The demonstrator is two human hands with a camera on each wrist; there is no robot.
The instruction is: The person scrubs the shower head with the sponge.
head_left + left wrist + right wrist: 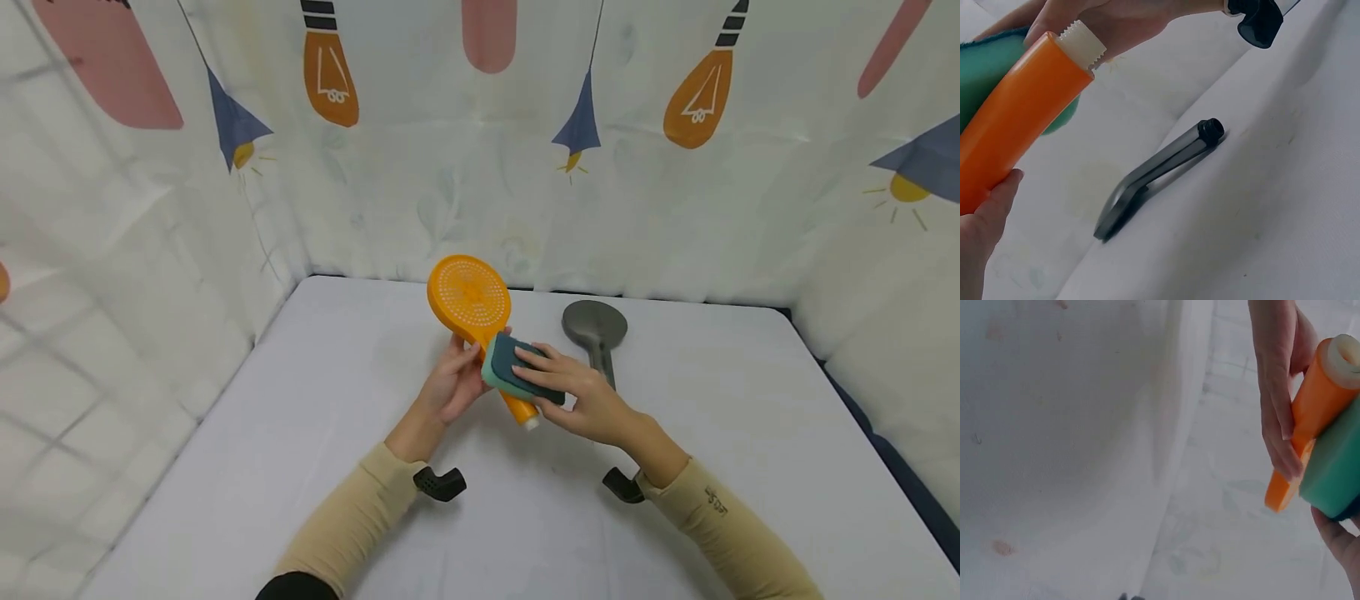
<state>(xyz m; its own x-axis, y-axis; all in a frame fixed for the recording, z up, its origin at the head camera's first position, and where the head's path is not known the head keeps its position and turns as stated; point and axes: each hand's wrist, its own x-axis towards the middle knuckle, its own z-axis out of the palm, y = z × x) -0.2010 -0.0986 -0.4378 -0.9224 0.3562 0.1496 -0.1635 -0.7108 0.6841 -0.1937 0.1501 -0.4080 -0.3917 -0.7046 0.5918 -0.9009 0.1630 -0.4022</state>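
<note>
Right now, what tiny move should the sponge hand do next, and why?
I'd guess the right hand should slide the sponge a little along the handle of the orange shower head, because the sponge's green side faces that handle and the left hand is holding the shower head up off the table.

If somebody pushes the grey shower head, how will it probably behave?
The grey shower head probably slides as one stiff piece, its bent handle looking rigid. The broad round head should discourage rolling; the smooth, shiny surface may feel slippery.
</note>
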